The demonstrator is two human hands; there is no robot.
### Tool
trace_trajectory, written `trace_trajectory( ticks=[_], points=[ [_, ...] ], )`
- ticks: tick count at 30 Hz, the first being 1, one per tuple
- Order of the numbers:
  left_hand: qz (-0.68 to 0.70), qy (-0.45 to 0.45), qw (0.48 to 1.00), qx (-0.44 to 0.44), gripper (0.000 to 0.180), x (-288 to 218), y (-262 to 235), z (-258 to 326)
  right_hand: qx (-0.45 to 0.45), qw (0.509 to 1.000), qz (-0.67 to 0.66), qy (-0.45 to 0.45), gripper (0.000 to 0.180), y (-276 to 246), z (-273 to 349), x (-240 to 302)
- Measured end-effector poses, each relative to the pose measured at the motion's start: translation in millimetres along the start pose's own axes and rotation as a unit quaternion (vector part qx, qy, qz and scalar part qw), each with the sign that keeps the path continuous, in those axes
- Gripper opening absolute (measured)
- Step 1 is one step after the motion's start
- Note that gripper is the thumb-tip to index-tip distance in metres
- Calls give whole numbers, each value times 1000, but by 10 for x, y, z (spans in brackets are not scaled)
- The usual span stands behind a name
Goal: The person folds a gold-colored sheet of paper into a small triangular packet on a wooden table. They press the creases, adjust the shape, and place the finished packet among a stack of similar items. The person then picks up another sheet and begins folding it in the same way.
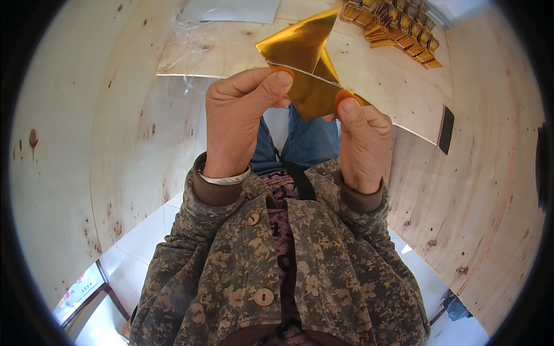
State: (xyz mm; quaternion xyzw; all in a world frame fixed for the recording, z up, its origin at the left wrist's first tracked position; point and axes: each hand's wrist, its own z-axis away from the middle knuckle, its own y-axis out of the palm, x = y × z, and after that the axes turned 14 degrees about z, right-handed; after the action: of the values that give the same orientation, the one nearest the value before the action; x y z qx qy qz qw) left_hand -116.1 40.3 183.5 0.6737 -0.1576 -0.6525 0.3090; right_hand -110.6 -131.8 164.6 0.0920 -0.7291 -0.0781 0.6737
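A sheet of shiny gold foil paper [300, 46], partly folded, is held up in front of me over the near edge of the table. Its upper part stands up in pointed flaps, and a pale crease line runs slantwise between my hands. My left hand [239, 109] pinches the left end of that fold between thumb and fingers. At the lower right end, my right hand [366, 135] pinches the paper the same way. Orange covers show under both thumbs; the other fingertips are partly hidden behind the paper.
Several bundles of folded gold paper pieces [398, 29] lie in rows at the back right of the wooden table [404, 98]. A pale sheet [231, 10] and crumpled clear plastic [187, 43] are at the back left. Wooden panels [109, 115] rise at both sides. A black strip [445, 130] marks the table's right corner.
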Motion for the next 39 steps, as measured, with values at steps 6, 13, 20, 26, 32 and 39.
trace_trajectory(
  ticks=[6, 13, 20, 26, 32, 39],
  points=[
    [-6, 3, 1000, -20, 20, -17, 7, -19, 36, 998, 51, 21, 21, -45, -21, -1],
    [-42, -22, 999, -9, 19, -24, -8, -19, 35, 998, 41, 25, 23, -16, -28, 8],
    [-29, -24, 999, -10, 21, -27, -3, -32, 43, 998, 41, 33, 22, -34, -24, -11],
    [-12, -28, 999, -15, 19, -12, 43, -24, 106, 993, 34, 40, 20, 50, 0, -16],
    [3, -30, 999, -12, 19, -2, 49, -20, 131, 991, 26, 15, 19, 22, -4, -41],
    [-21, -30, 999, -1, 20, -29, -24, -50, 49, 997, 65, 18, 23, -37, -4, -47]
  ],
)
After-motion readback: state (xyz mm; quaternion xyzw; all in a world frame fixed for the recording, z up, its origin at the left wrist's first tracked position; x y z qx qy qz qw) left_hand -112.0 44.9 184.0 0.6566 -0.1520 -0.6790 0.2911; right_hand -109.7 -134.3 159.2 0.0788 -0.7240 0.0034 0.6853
